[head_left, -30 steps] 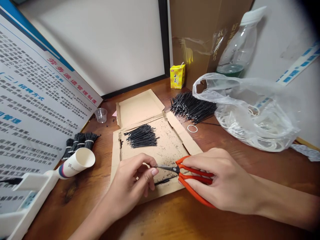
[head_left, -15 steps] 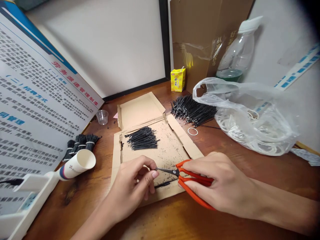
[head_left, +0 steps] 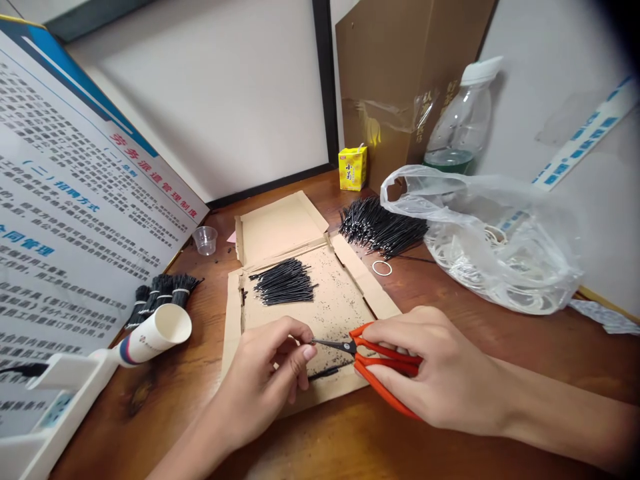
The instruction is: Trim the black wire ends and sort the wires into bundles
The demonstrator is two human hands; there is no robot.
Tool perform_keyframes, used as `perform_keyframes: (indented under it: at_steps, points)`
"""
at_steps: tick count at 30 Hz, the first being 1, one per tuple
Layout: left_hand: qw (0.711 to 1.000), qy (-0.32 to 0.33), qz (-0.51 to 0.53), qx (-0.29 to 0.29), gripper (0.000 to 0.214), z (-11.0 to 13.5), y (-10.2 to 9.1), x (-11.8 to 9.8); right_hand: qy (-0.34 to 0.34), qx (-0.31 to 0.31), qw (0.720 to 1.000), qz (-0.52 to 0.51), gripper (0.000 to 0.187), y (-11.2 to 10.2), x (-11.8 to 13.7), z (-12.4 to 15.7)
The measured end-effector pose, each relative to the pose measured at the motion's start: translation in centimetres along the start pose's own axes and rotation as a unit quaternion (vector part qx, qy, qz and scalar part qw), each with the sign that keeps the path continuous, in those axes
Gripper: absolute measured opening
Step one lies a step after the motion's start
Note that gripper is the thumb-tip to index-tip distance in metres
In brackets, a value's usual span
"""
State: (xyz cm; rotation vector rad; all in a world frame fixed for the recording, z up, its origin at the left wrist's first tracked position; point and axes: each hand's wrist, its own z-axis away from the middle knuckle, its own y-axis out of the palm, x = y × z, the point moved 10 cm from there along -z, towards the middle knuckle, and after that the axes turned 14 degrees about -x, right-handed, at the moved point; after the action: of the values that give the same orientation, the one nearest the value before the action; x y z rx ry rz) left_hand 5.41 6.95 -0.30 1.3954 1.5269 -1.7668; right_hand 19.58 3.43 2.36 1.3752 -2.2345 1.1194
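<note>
My right hand (head_left: 440, 373) grips orange-handled scissors (head_left: 373, 363), their dark blades pointing left and nearly closed. My left hand (head_left: 265, 380) is pinched around a thin black wire (head_left: 327, 371) that runs under the blades to the right. Both hands hover over the near edge of a flattened cardboard tray (head_left: 345, 303) dusted with tiny black clippings. A loose pile of cut black wires (head_left: 283, 281) lies at the tray's far left.
A larger heap of black wires (head_left: 383, 227) lies behind the tray, beside a clear plastic bag (head_left: 500, 240) of rubber bands. Bundled wires (head_left: 160, 293), a paper cup (head_left: 155, 330), a small plastic cup (head_left: 205, 238), a yellow juice box (head_left: 353, 168), a bottle (head_left: 460, 127) and a printed board (head_left: 70, 207) surround the spot.
Both hands and the scissors hold almost the same pose; the camera view has tilted a little, shifting the scene slightly down in the picture.
</note>
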Motion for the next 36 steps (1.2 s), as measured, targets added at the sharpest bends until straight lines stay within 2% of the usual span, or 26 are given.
perform_keyframes:
  at_steps: [7, 10, 14, 20, 25, 31, 36]
  points:
    - [0.998, 0.045, -0.044, -0.007, 0.010, 0.0, -0.3, -0.7, -0.013, 0.009, 1.000, -0.011, 0.023, 0.0, 0.1, 0.0]
    - [0.997, 0.056, -0.054, -0.012, 0.010, -0.1, -0.6, -1.1, -0.025, -0.002, 1.000, -0.010, 0.022, -0.2, 0.3, -0.1]
    - [0.995, 0.070, -0.068, -0.017, 0.010, -0.2, -0.7, -1.5, -0.009, -0.008, 1.000, -0.003, 0.018, -0.3, 0.0, -0.2]
    - [0.994, 0.078, -0.075, -0.018, 0.010, -0.1, -0.7, -1.7, -0.012, -0.008, 1.000, -0.001, 0.013, -0.3, 0.0, -0.1]
    - [0.993, 0.080, -0.087, -0.011, 0.010, -0.1, -0.6, -1.9, -0.007, 0.009, 1.000, -0.006, 0.019, 0.0, 0.0, -0.1]
    - [0.992, 0.089, -0.088, -0.019, 0.012, -0.2, -0.8, -1.9, -0.015, -0.015, 1.000, -0.004, 0.012, -0.5, 0.2, -0.3]
    - [0.992, 0.085, -0.096, -0.016, 0.013, -0.2, -0.7, -1.8, -0.008, 0.007, 1.000, 0.004, 0.018, -0.2, 0.1, -0.1]
